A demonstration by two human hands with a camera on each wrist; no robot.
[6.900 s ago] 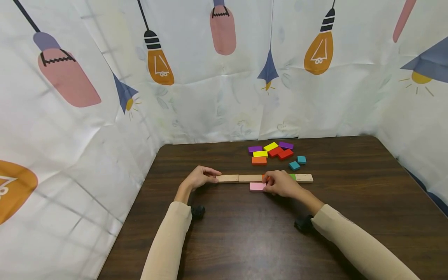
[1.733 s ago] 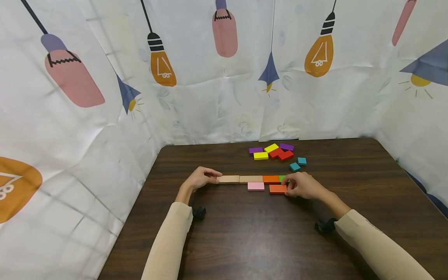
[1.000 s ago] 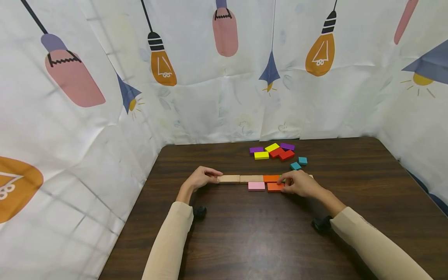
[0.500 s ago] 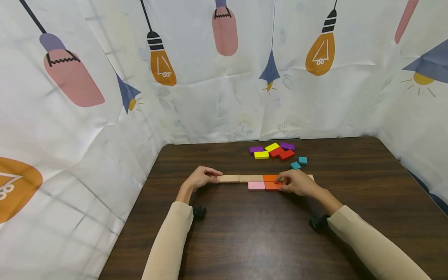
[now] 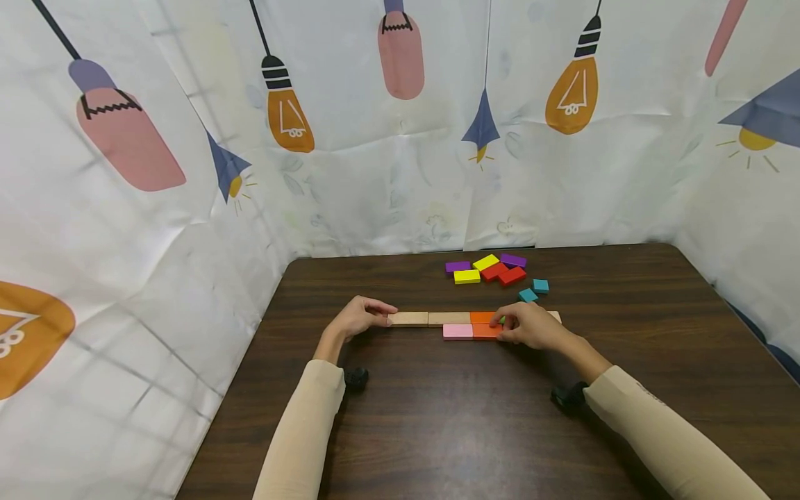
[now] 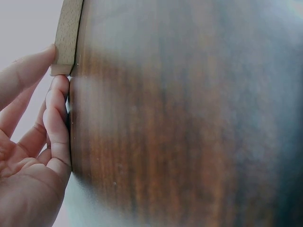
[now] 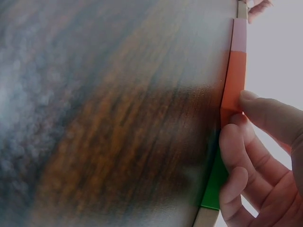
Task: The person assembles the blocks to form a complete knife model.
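A row of flat blocks lies on the dark table: two plain wooden blocks (image 5: pixel 409 319), an orange one (image 5: pixel 482 318), and a green block mostly hidden by my right hand. My left hand (image 5: pixel 361 317) holds the row's left end; in the left wrist view the thumb is on the wooden block (image 6: pixel 67 35), with fingers at its end. Against the row's near side sit a pink block (image 5: pixel 458 332) and a second orange block (image 5: pixel 487 332), end to end. My right hand (image 5: pixel 531 326) pinches this orange block (image 7: pixel 235 78) at its right end.
Behind the row lie loose blocks: purple (image 5: pixel 458 267), yellow (image 5: pixel 467 277), red (image 5: pixel 512 276), and two small teal blocks (image 5: pixel 528 295). A plain wooden block (image 5: pixel 555 317) shows past my right hand. A patterned white curtain (image 5: pixel 400 180) hangs behind the table.
The second orange block came from the loose pile to the row's near side, then slid left until it met the pink block. My left hand stays at the row's left end.
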